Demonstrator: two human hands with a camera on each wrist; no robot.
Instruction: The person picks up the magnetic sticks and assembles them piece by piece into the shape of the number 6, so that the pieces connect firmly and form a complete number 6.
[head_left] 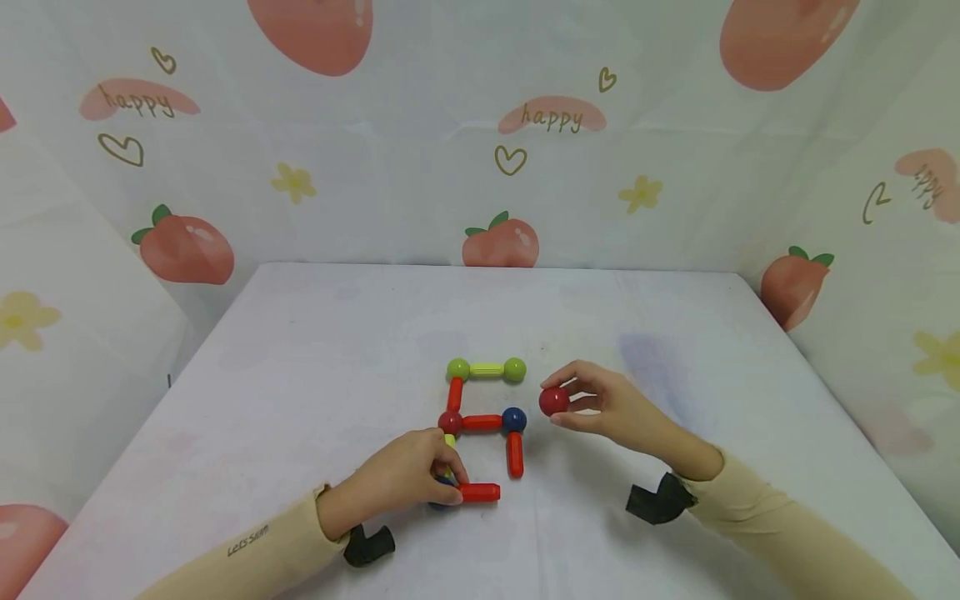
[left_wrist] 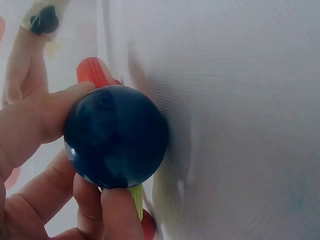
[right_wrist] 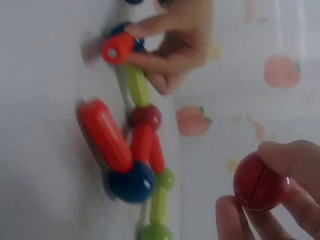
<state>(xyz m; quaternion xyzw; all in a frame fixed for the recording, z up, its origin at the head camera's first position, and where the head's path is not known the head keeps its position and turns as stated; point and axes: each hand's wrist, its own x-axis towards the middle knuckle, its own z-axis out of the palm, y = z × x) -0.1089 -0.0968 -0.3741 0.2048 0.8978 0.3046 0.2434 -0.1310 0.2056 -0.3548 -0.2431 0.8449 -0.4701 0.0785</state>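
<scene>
My left hand [head_left: 401, 471] pinches a blue ball [left_wrist: 117, 137] at the near left corner of a ball-and-rod figure on the table. From that ball a red rod [head_left: 481, 492] sticks out to the right, its far end bare. A yellow-green rod [right_wrist: 137, 86] links it to a red ball [head_left: 450, 422]. Off to the right, my right hand [head_left: 611, 408] holds a loose red ball [head_left: 554, 401] between thumb and fingers, apart from the figure. Facing it, a second blue ball [head_left: 513, 419] carries another red rod [head_left: 514, 455] pointing toward me.
At the figure's far end, two green balls [head_left: 514, 369] are joined by a yellow-green rod [head_left: 487, 369]. The white table [head_left: 337, 325] meets a fruit-printed cloth [head_left: 420, 183] behind. Black straps [head_left: 660, 498] hang at both wrists.
</scene>
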